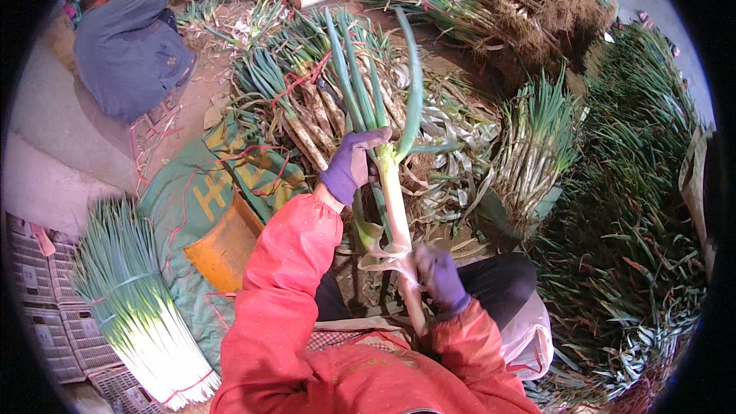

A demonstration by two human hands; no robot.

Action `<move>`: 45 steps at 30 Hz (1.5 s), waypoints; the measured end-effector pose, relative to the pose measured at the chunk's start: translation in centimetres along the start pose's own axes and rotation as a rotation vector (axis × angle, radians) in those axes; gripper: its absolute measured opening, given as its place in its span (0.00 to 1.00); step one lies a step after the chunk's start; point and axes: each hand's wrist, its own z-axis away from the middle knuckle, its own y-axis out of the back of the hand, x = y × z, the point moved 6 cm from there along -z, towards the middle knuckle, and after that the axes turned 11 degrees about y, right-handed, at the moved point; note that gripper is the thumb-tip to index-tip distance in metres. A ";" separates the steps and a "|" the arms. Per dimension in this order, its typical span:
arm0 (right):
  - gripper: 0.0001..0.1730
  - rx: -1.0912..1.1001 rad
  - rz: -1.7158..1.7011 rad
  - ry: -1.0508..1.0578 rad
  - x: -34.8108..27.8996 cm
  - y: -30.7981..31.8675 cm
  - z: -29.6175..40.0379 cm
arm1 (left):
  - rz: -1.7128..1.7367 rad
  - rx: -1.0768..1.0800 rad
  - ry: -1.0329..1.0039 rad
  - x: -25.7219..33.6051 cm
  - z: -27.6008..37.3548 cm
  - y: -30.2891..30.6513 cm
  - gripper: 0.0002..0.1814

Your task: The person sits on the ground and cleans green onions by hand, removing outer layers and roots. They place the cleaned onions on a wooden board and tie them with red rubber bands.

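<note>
A large green onion (393, 198) slants across my lap, its white stalk toward me and its green leaves pointing away. My left hand (357, 158), in a purple glove, grips it where the leaves fork from the stalk. Lower down, my right hand (440, 277), gloved the same and slightly blurred, is closed on the loose outer skin (391, 259) partly peeled off the stalk. The right fingers are partly hidden. Beyond my hands lie bundles of unpeeled green onions (313, 98) with red ties, and peeled-off leaves and skins (454, 144).
A tied bundle of clean green onions (146, 305) stands at left by plastic crates (75, 322). An orange curved piece (227, 244) rests on a green sheet (172, 184). Another person (129, 54) sits at upper left. Rooted onions (517, 6) are piled at the back, leaf heaps (627, 230) right.
</note>
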 end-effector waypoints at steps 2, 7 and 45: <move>0.24 0.104 -0.099 -0.033 -0.3 0.5 -4.6 | 0.071 -0.048 -0.014 -0.8 -0.2 0.4 0.20; 0.14 0.256 -0.220 -0.112 -2.1 -0.9 -15.8 | -0.176 -0.237 -0.242 -0.9 -0.4 2.1 0.27; 0.09 -0.315 1.252 0.828 -11.7 -9.0 -10.6 | -0.283 -0.128 -0.535 2.1 1.6 0.8 0.13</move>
